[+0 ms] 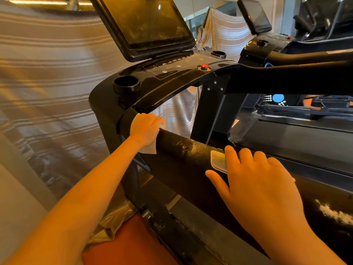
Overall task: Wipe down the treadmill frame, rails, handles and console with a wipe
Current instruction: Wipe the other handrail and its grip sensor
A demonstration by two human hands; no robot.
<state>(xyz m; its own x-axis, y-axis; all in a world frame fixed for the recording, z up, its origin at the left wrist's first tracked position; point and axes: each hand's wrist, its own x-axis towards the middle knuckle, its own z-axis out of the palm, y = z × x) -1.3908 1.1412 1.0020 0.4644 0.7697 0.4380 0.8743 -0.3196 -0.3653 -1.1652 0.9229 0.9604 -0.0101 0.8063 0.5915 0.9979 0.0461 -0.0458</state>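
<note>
The left hand (pixel 147 129) curls over the wipe (pixel 148 149), gripping it against the black handrail (pixel 183 150) just below the console (pixel 172 73). Nearer along the rail, the right hand (pixel 256 180) lies flat with fingers straight, beside what looks like a silver sensor plate (pixel 218 161).

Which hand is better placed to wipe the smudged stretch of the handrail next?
Left. The left hand grips the wipe on the handrail beside the smudges; the right hand rests flat on it.
</note>
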